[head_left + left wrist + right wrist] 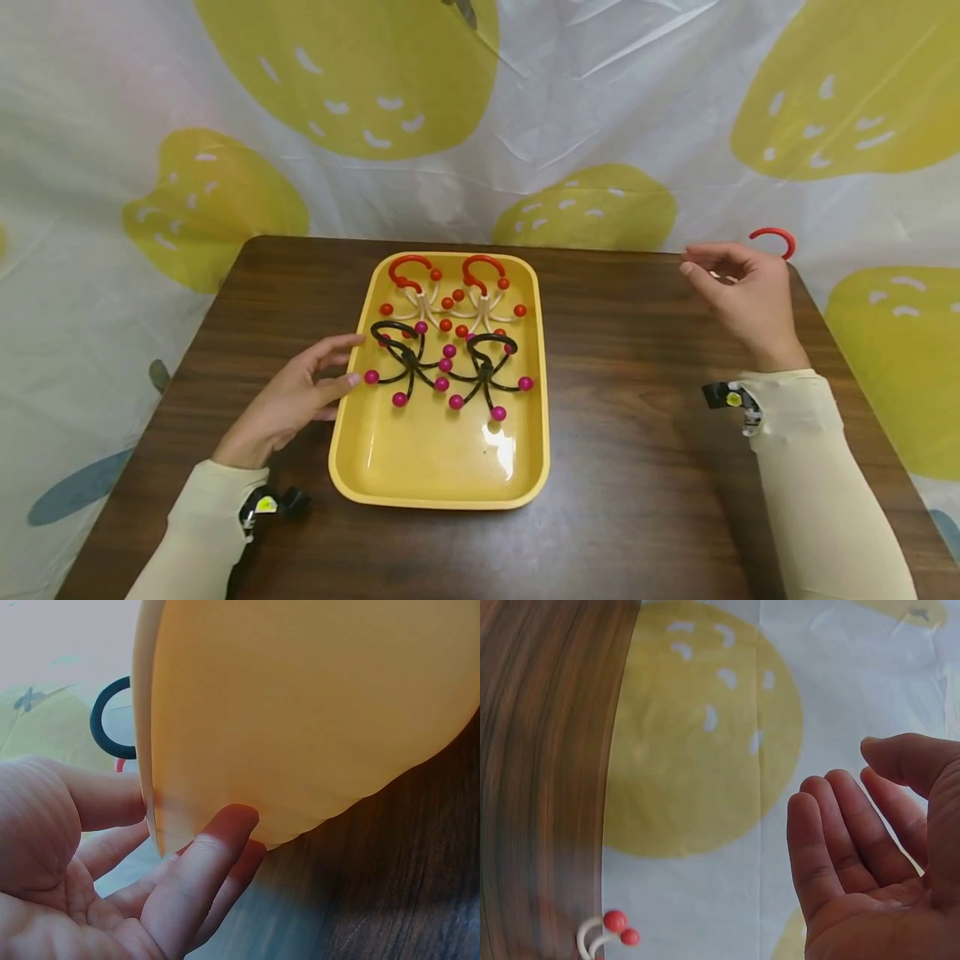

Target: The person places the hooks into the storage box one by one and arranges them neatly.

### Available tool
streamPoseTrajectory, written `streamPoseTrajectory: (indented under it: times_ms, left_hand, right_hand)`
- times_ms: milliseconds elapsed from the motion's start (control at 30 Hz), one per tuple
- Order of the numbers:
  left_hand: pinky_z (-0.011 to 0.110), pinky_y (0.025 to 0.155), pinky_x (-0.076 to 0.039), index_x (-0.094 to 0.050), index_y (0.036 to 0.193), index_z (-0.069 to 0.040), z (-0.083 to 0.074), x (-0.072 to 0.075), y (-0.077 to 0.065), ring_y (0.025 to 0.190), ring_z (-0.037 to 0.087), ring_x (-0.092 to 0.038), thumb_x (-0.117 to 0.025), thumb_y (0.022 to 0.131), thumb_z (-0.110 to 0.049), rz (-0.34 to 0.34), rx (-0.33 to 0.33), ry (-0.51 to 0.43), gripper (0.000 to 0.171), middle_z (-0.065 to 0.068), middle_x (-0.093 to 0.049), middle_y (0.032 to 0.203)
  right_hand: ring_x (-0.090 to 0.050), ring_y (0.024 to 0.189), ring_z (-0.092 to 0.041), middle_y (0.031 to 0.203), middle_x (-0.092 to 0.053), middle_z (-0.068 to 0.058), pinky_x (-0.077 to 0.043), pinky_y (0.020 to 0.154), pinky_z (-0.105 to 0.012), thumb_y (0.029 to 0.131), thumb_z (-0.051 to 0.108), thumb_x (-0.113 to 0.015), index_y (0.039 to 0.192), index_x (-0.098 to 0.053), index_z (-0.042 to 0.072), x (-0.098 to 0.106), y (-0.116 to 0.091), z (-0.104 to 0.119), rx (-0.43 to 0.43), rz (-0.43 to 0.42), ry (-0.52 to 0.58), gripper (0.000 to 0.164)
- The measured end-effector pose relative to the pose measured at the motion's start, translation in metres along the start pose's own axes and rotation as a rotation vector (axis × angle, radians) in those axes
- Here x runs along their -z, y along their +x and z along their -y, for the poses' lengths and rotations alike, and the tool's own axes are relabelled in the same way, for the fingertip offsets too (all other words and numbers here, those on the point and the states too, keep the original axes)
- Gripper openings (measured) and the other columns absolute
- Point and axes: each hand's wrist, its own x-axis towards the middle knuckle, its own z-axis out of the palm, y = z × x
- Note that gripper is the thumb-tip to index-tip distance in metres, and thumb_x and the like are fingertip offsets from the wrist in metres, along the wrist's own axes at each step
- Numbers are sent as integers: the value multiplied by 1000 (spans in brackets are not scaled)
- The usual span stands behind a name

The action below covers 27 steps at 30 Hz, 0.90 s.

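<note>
A yellow tray (442, 483) stands on the table and holds head massagers with hooked handles and ball-tipped legs. At its far end lie two white-legged ones with red handles and red balls: a left one (410, 265) and a right one (483, 310). Nearer lie two black massagers with magenta balls, a left one (408, 358) and a right one (486, 367). My left hand (292, 404) pinches the tray's left rim. My right hand (753, 292), loosely bent, holds nothing. Behind it shows the red handle of another massager (783, 237); its red balls appear in the right wrist view.
The dark wooden table (615, 467) ends at the back against a hanging white cloth (585, 100) with yellow fruit prints. The same cloth hangs along both sides. Inside the tray, its near part shows bare yellow floor.
</note>
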Motion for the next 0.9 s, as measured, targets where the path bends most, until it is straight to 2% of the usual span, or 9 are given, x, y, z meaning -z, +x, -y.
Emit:
streamPoseTrajectory:
  times_ms: [100,200,533,633,800,900]
  left_hand:
    - [48,82,-67,-41,161,-17,0,0,1,116,37,-72,-64,106,-10,1,0,4,61,27,-47,153]
    - [48,83,-67,-41,161,-17,1,0,1,117,37,-72,-64,106,-9,3,-3,2,60,27,-47,153]
    - [49,83,-67,-41,162,-17,-1,1,0,118,38,-71,-63,106,-8,1,0,5,60,28,-46,154]
    - [49,83,-67,-41,162,-17,-1,1,0,117,38,-72,-63,106,-9,-1,2,4,60,27,-46,154]
    - [49,83,-66,-41,162,-17,2,1,1,118,38,-71,-63,106,-10,2,2,-2,60,27,-45,154]
    - [49,83,-66,-41,162,-17,2,1,1,119,38,-71,-64,106,-11,4,0,-8,60,27,-46,154]
  right_hand:
    - [-71,81,7,92,-75,26,-55,68,-7,93,8,-79,121,-75,-6,10,3,-4,-19,-9,-9,32]
    - [-70,81,8,92,-75,27,-53,65,-7,93,9,-79,121,-76,-4,20,7,-10,-36,-32,-17,31]
    - [-71,79,9,89,-76,25,-54,75,-5,90,2,-78,117,-77,-5,48,20,-38,-47,-157,41,27]
    - [-71,77,8,87,-76,23,-57,71,-7,91,1,-77,115,-79,-1,56,22,-43,-84,-182,53,24]
    - [-71,75,8,83,-76,24,-56,69,-6,91,2,-77,110,-83,12,68,24,-51,-168,-238,51,22]
    - [-70,76,9,82,-75,26,-54,72,-4,91,4,-77,112,-82,10,73,24,-56,-206,-271,30,23]
